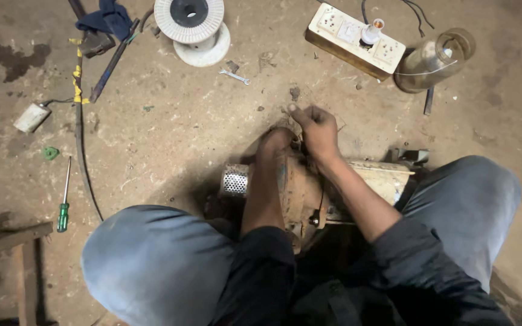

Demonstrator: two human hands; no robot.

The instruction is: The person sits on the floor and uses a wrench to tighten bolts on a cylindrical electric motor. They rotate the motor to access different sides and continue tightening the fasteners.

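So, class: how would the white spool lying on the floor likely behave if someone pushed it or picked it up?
The white spool rests flat on one round flange, so a push would probably slide it rather than roll it. It looks like plastic with an empty core, so it is likely light and stiff. Tipped onto its rims, it could roll.

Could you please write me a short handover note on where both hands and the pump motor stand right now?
Left hand: pressed on the far top of the rusty pump motor, steadying it; whether it holds anything cannot be told.
Right hand: above the motor body, fingers curled, seemingly pinching something small.
Motor lies sideways on the floor between the knees, perforated strainer end pointing left.
Green screwdriver and small spanner lie untouched on the floor.
Motor looks still assembled; what is done cannot be told.
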